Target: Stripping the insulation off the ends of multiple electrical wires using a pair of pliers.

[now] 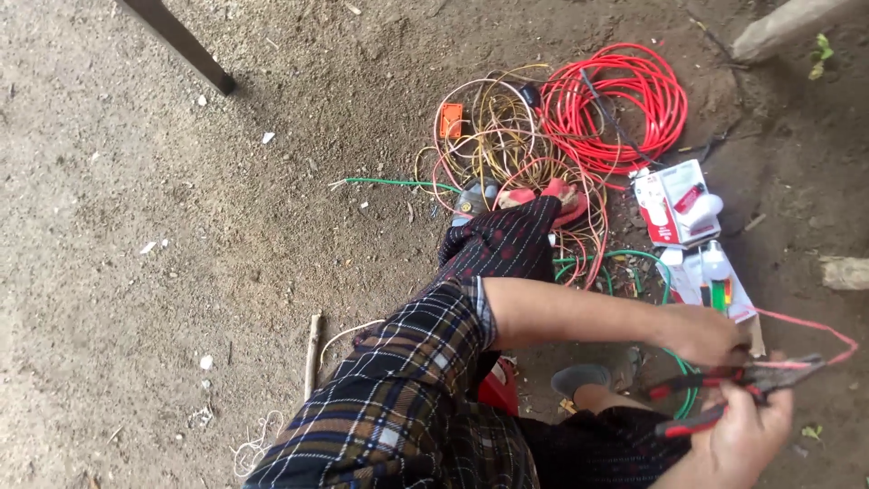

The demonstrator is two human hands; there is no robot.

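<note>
Red-handled pliers apparently clamping looped red wire

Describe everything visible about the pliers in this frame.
The pliers have red and black grip handles and dark metal jaws. They lie roughly level at lower right, jaws pointing right. The right hand wraps the lower handle from below; the left hand is at the upper handle. The jaws look closed on a thin red wire that loops out past their tip. The pivot is blurred.
</note>
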